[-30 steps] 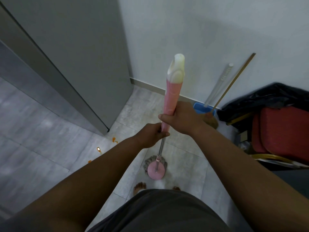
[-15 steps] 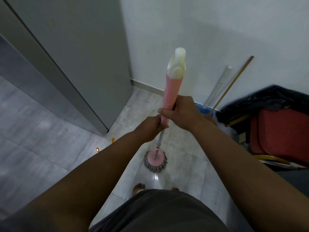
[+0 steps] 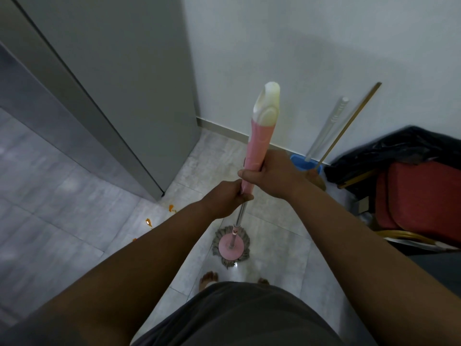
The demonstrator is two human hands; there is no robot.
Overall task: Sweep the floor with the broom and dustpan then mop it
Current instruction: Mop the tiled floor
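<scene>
Now right grip clenches pink mop handle, left grip clenches just below; mop head underneath.

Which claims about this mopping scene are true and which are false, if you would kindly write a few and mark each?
1. Both hands hold the mop handle. True: the left hand and the right hand both grip it.
2. The left hand sits above the right hand. False: it grips lower down.
3. The mop head is raised in the air. False: it rests on the tiled floor.
4. Orange scraps lie on the floor near the grey cabinet. True.
5. The broom lies flat on the floor. False: it leans against the wall.
</scene>
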